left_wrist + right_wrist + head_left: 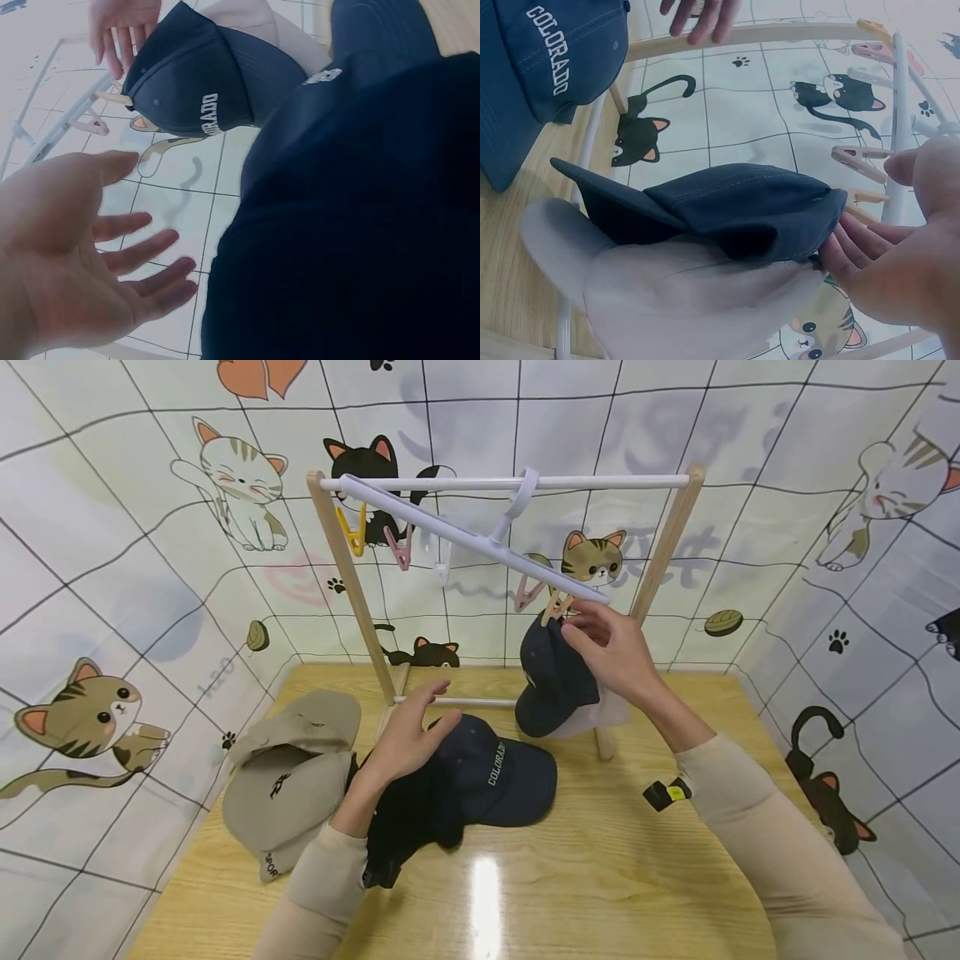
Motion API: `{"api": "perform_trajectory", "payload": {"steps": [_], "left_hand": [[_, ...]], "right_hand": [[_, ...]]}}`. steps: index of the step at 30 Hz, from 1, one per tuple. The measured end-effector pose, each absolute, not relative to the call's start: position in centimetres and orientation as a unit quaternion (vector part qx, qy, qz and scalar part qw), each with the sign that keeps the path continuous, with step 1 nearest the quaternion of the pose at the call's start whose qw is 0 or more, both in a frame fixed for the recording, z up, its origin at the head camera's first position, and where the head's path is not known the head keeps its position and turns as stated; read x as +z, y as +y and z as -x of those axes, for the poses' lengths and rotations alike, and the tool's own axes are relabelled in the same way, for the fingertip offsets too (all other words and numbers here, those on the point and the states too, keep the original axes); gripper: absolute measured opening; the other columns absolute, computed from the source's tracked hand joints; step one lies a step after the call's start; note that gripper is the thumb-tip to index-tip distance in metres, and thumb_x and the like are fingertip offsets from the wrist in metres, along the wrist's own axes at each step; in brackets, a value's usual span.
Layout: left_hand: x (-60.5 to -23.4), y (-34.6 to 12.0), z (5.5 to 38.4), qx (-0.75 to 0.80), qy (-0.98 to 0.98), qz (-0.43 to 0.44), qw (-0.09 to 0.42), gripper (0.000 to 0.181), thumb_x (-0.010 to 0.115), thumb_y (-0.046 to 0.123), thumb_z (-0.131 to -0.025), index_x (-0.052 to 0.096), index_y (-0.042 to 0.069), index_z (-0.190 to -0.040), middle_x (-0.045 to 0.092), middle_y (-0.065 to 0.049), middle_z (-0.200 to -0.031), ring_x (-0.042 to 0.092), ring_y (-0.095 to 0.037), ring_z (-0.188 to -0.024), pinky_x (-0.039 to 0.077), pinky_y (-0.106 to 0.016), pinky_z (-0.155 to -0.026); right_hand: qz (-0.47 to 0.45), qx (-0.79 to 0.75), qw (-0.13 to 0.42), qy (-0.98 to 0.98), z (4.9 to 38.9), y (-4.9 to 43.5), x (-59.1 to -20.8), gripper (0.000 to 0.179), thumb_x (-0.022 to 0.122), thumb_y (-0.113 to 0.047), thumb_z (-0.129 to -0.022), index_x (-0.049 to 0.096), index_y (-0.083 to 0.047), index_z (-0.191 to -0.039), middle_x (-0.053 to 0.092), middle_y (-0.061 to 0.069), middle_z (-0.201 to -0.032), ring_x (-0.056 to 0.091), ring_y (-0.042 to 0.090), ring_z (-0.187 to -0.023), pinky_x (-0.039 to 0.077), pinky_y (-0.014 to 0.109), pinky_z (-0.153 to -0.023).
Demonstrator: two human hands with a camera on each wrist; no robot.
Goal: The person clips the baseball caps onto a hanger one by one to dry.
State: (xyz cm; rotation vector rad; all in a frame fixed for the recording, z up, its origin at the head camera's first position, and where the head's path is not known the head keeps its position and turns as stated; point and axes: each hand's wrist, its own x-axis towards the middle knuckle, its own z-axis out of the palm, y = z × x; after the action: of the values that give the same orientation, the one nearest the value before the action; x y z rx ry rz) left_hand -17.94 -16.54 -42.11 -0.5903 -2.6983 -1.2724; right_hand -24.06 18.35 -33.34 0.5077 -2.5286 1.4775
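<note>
A navy cap [551, 672] hangs from a pale yellow clip [553, 607] at the low right end of the tilted lavender hanger [457, 537]. My right hand [617, 652] is beside that clip, its fingers [855, 244] at the cap's top edge and the thumb apart from them. Behind the navy cap is a pale cap [697, 300]. My left hand [411, 731], fingers spread and holding nothing, is above the dark caps on the table. A navy COLORADO cap [487, 772] lies just right of it.
The hanger hooks over the white bar of a wooden rack [667, 543]. Along it are a yellow clip [352, 532], pink clips [400, 550] and a white clip [444, 565]. Beige caps [288, 785] lie at the table's left, against a black cap [408, 814]. Cat-print walls surround the table [585, 877].
</note>
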Motion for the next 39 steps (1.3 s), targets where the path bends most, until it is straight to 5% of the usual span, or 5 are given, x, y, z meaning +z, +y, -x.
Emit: {"api": "perform_trajectory", "payload": {"steps": [3, 14, 22, 33, 39], "left_hand": [[-42.5, -16.7, 17.6, -0.378, -0.906, 0.181, 0.056, 0.066, 0.067, 0.032, -0.115, 0.046, 0.001, -0.170, 0.055, -0.026, -0.167, 0.055, -0.048, -0.154, 0.046, -0.067, -0.126], [-43.1, -17.1, 17.4, -0.293, -0.951, 0.100, 0.005, 0.068, 0.067, 0.044, -0.114, 0.052, 0.005, -0.168, 0.058, -0.024, -0.167, 0.057, -0.047, -0.154, 0.050, -0.068, -0.122], [-44.0, -17.9, 18.1, -0.270, -0.959, 0.081, -0.033, 0.063, 0.065, 0.044, -0.114, 0.056, 0.008, -0.165, 0.062, -0.024, -0.163, 0.066, -0.050, -0.143, 0.055, -0.070, -0.114], [-44.2, -18.3, 18.7, -0.255, -0.964, 0.040, -0.072, 0.069, 0.062, 0.051, -0.114, 0.060, 0.000, -0.160, 0.075, -0.025, -0.144, 0.073, -0.047, -0.130, 0.059, -0.066, -0.107], [-44.3, -18.4, 19.2, -0.244, -0.966, 0.034, -0.077, 0.055, 0.062, 0.054, -0.114, 0.085, 0.004, -0.111, 0.076, -0.013, -0.090, 0.072, -0.032, -0.082, 0.053, -0.042, -0.068]], "right_hand": [[-0.174, 0.494, 0.087, -0.847, 23.7, 18.4, -33.3, 0.055, 0.066, -0.031, -0.115, 0.056, -0.009, -0.165, 0.074, 0.019, -0.148, 0.071, 0.036, -0.139, 0.050, 0.011, -0.103], [-0.190, 0.502, 0.165, -0.828, 22.4, 17.0, -33.6, 0.047, 0.070, -0.019, -0.112, 0.064, -0.003, -0.156, 0.070, 0.019, -0.149, 0.070, 0.036, -0.133, 0.054, 0.015, -0.105], [-0.211, 0.538, 0.172, -0.798, 21.5, 15.1, -33.8, 0.047, 0.069, -0.014, -0.112, 0.062, 0.001, -0.156, 0.066, 0.022, -0.154, 0.066, 0.039, -0.142, 0.054, 0.052, -0.121], [-0.205, 0.568, 0.141, -0.784, 21.5, 12.7, -33.8, 0.060, 0.068, -0.016, -0.112, 0.048, -0.002, -0.167, 0.058, 0.019, -0.168, 0.059, 0.036, -0.155, 0.050, 0.042, -0.129], [-0.174, 0.609, 0.086, -0.769, 22.0, 11.6, -33.6, 0.073, 0.067, -0.022, -0.113, 0.035, -0.005, -0.176, 0.049, 0.018, -0.177, 0.053, 0.030, -0.162, 0.046, 0.039, -0.133]]}}
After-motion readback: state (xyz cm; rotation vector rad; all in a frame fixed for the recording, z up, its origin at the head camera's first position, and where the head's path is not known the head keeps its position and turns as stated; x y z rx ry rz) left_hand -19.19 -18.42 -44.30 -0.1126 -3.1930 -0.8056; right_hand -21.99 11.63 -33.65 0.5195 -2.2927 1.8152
